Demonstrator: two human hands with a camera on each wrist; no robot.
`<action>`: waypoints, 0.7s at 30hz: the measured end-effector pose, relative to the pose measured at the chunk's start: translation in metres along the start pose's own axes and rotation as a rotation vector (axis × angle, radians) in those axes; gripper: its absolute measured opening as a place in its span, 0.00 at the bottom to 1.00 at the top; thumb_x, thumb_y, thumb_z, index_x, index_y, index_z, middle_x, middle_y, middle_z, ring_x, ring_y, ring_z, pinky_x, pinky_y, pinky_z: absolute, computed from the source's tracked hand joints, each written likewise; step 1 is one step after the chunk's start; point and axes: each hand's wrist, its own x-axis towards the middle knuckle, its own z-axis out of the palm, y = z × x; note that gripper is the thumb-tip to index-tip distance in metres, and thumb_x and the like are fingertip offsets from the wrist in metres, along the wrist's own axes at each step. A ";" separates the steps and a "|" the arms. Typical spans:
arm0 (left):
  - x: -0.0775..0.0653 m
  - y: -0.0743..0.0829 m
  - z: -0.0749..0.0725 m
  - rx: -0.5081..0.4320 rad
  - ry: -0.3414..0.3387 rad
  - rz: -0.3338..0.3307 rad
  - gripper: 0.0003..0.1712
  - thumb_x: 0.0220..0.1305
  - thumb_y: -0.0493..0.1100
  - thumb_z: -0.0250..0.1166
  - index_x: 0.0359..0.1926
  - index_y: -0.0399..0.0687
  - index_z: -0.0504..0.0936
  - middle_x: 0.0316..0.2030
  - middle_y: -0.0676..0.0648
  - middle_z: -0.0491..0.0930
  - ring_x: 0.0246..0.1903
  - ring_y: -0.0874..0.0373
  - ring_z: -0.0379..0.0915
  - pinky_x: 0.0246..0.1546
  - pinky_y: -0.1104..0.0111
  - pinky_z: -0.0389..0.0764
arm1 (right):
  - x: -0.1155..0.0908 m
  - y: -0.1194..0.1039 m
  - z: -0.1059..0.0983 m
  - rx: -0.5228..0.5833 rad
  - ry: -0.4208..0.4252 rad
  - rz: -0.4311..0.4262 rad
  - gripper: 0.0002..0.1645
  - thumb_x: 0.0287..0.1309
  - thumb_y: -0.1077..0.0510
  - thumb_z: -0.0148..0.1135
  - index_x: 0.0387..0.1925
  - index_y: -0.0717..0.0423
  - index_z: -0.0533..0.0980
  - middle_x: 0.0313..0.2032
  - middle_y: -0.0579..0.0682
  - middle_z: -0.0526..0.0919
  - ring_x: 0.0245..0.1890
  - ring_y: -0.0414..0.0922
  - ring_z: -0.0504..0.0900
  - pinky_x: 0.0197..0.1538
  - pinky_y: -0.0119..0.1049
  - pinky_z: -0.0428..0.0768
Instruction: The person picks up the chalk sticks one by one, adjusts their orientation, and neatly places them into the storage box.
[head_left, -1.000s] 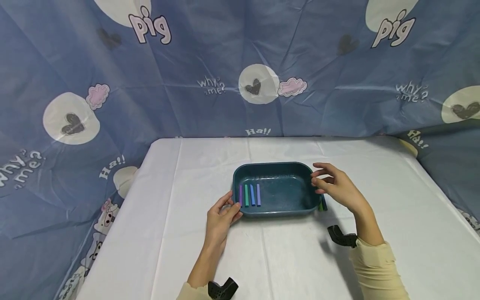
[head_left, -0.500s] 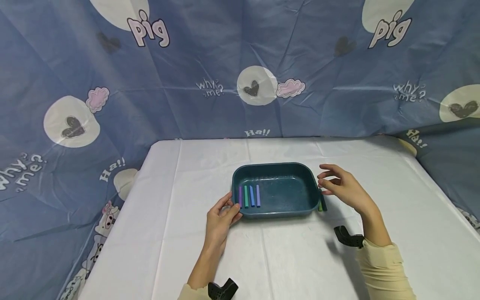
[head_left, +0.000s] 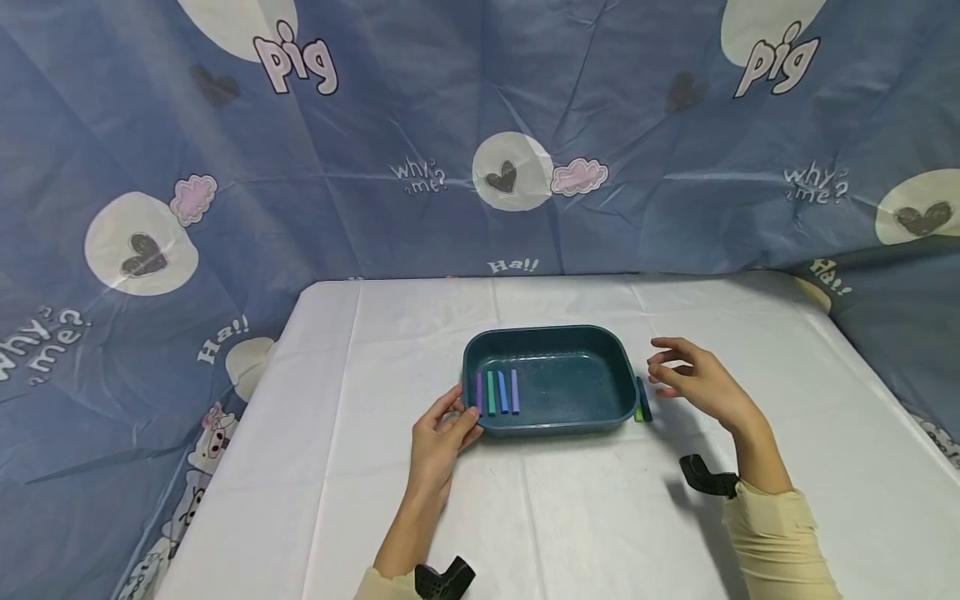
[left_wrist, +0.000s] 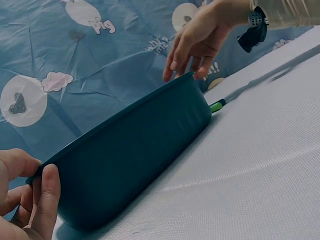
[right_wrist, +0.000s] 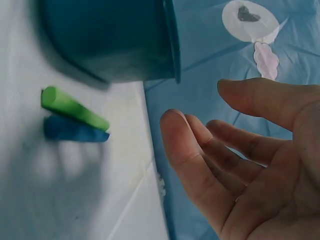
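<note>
A dark teal rectangular tray (head_left: 577,392) sits on the white table. My left hand (head_left: 438,437) pinches its near left corner, thumb over the rim and fingers outside, as the left wrist view also shows. Inside, at the left end, purple (head_left: 479,395), green (head_left: 492,393), blue (head_left: 503,392) and lilac (head_left: 515,392) chalk-like sticks lie in a row. Just outside the tray's right end lie a light green stick (right_wrist: 75,108) and a dark blue stick (right_wrist: 75,129), side by side. My right hand (head_left: 705,383) hovers right of them, fingers loosely bent and holding nothing.
White cloth covers the table (head_left: 390,350). A blue printed curtain (head_left: 420,225) hangs along its back and sides. Black wrist mounts sit on both forearms, the right one (head_left: 708,479) above the cloth.
My right hand has drawn back from the tray's right rim, moving right and slightly nearer, so the green and dark blue sticks show more fully. The left hand keeps its hold on the tray.
</note>
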 end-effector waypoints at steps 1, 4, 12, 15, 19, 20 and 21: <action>0.000 0.000 0.000 0.000 0.000 0.001 0.30 0.55 0.32 0.67 0.61 0.45 0.73 0.42 0.48 0.67 0.32 0.65 0.75 0.40 0.71 0.86 | 0.000 0.001 -0.001 -0.006 -0.002 0.009 0.33 0.66 0.54 0.55 0.66 0.62 0.58 0.54 0.67 0.71 0.44 0.39 0.82 0.42 0.34 0.87; 0.000 0.000 0.000 -0.001 -0.003 0.007 0.30 0.56 0.31 0.67 0.61 0.45 0.73 0.43 0.47 0.67 0.31 0.65 0.75 0.39 0.71 0.86 | 0.000 0.006 -0.002 -0.017 -0.014 0.033 0.33 0.67 0.53 0.54 0.67 0.63 0.57 0.54 0.66 0.71 0.45 0.40 0.82 0.43 0.37 0.87; 0.000 0.000 0.000 -0.006 0.002 0.007 0.30 0.55 0.31 0.67 0.61 0.46 0.73 0.43 0.48 0.67 0.31 0.65 0.74 0.39 0.71 0.86 | 0.002 0.019 0.001 0.011 -0.081 0.045 0.32 0.66 0.58 0.54 0.66 0.69 0.57 0.49 0.66 0.72 0.46 0.51 0.82 0.41 0.37 0.87; 0.000 -0.001 0.000 -0.009 0.009 -0.002 0.31 0.55 0.31 0.67 0.61 0.46 0.74 0.43 0.48 0.67 0.31 0.65 0.75 0.39 0.71 0.86 | 0.003 0.024 0.003 0.017 -0.106 0.044 0.32 0.65 0.61 0.54 0.65 0.71 0.57 0.47 0.67 0.72 0.42 0.49 0.82 0.39 0.37 0.87; 0.000 -0.002 0.000 -0.013 0.009 0.000 0.31 0.55 0.30 0.67 0.61 0.46 0.73 0.42 0.48 0.67 0.32 0.65 0.75 0.39 0.71 0.86 | 0.006 0.031 0.006 0.007 -0.136 0.031 0.31 0.64 0.64 0.53 0.64 0.73 0.57 0.45 0.68 0.72 0.36 0.47 0.82 0.36 0.37 0.87; 0.000 -0.002 0.000 -0.015 0.009 0.001 0.31 0.55 0.30 0.67 0.61 0.45 0.73 0.43 0.48 0.67 0.32 0.65 0.75 0.39 0.71 0.86 | 0.007 0.033 0.007 -0.001 -0.141 0.032 0.31 0.63 0.64 0.54 0.64 0.74 0.57 0.45 0.68 0.72 0.35 0.46 0.82 0.35 0.36 0.87; 0.000 -0.002 0.000 -0.016 0.008 0.001 0.31 0.55 0.30 0.67 0.61 0.45 0.73 0.43 0.48 0.67 0.32 0.65 0.75 0.39 0.71 0.86 | 0.007 0.034 0.008 -0.007 -0.145 0.037 0.31 0.63 0.64 0.54 0.64 0.74 0.57 0.45 0.68 0.72 0.35 0.46 0.81 0.35 0.36 0.86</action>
